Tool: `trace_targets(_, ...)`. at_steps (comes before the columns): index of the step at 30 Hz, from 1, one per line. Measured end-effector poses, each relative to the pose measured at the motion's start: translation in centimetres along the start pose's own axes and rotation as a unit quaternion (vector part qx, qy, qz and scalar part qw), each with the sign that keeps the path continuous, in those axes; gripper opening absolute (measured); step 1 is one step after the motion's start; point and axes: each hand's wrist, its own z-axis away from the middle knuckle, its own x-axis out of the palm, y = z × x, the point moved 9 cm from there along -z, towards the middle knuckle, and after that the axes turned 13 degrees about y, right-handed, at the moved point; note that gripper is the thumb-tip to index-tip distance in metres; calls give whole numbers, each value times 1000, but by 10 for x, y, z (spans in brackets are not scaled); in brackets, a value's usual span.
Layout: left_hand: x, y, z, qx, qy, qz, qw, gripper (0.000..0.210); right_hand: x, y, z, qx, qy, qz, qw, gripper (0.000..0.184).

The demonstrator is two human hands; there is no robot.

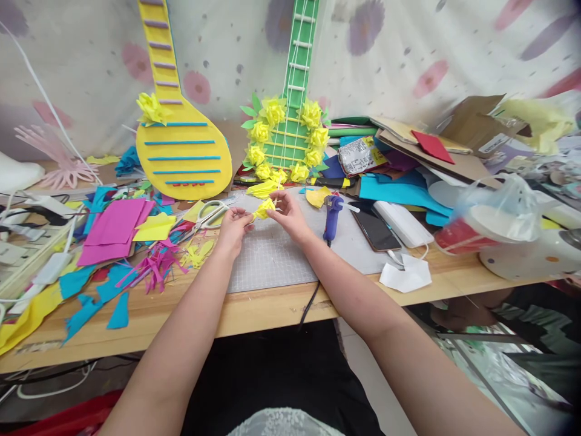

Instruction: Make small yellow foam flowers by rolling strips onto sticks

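Observation:
Over the grey cutting mat (267, 260), a yellow paper flower (263, 210) is held between both hands. My left hand (235, 229) pinches its left side with thumb and fingertips. On the other side, my right hand (289, 213) closes its fingers around the petals. Just behind lie yellow paper strips (263, 189). The green paper guitar (290, 130), ringed with yellow flowers and leaves, leans on the wall. To its left stands a yellow paper guitar (184, 154) with blue strips and one flower. A blue glue gun (332, 219) stands right of my right hand; scissors (206, 217) lie left of my left.
Magenta sheets (118, 227) and colored scraps cover the left side. A phone (374, 227), a white power bank (403, 223) and a bagged cup (488, 221) sit on the right. Cardboard and paper (422, 151) pile up behind. A black cord (310, 303) hangs over the table edge.

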Motion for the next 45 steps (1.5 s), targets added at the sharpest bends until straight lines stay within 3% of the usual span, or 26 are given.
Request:
trace_targets(4, -1, 2, 0, 7, 8, 6, 1000, 28, 2, 0, 1, 2, -13, -15, 1000, 40)
trace_targets(10, 2, 11, 2, 82, 14, -9, 996, 30, 2, 9, -1, 28, -16, -35, 999, 40)
trace_targets(15, 12, -1, 3, 45, -10, -9, 999, 30, 5, 17, 1, 101, -25, -119, 987, 37)
trace_targets(20, 11, -3, 3, 41, 0, -8, 999, 28, 6, 21, 3, 129, -25, -125, 983, 38)
trace_targets(23, 9, -5, 4, 9, 13, 9, 1000, 27, 5, 23, 2, 126, -16, -118, 985, 38)
trace_targets(27, 14, -23, 9, -128, -16, 50, 990, 12, 4, 24, 0, 124, -10, -116, 985, 39)
trace_targets(30, 18, -32, 14, -199, -44, 73, 976, 14, 1, 25, -2, 124, 2, -118, 985, 39)
trace_targets(33, 23, -32, 17, -203, -80, 77, 973, 4, -1, 25, -3, 125, 11, -125, 984, 39)
trace_targets(45, 29, -32, 20, -224, -121, 113, 960, 16, -1, 20, -3, 118, -7, -137, 984, 32)
